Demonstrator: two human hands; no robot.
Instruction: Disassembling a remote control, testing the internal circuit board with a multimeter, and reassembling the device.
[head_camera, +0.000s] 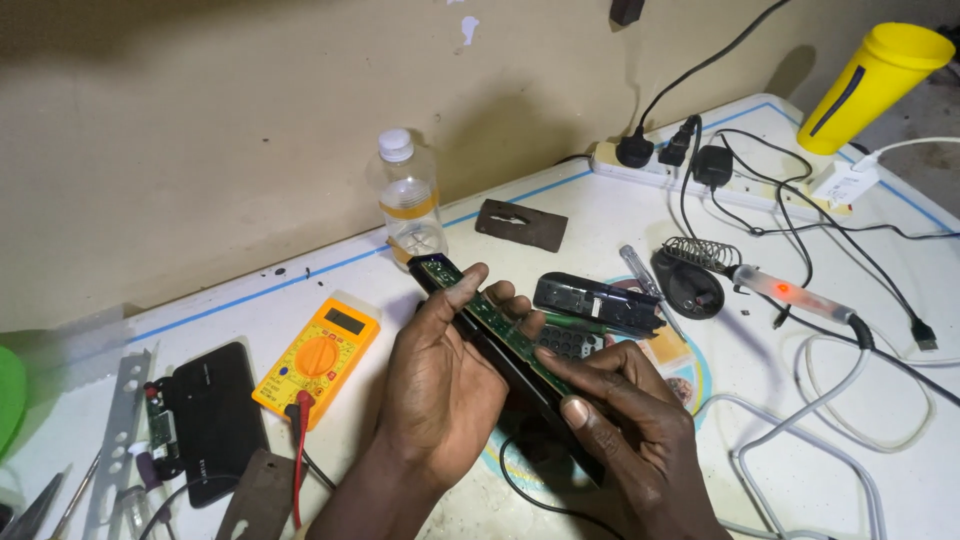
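Mid-seating: your left hand (440, 385) and right hand (625, 425) both grip the black casing (520, 375) above mid-tabletop (600, 215), circuit board (490, 315) aligned; next likely calls for even thumb pressure.

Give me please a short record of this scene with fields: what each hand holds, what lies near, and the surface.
Left hand: left hand grips the long black device from the side, thumb on the green circuit board
Right hand: right hand holds the lower part of the same device, fingers on the board
Near left: yellow multimeter, black phone
Near right: soldering iron on its stand, black casing
Behind: plastic bottle, power strip, yellow flask
Surface: white table with blue line
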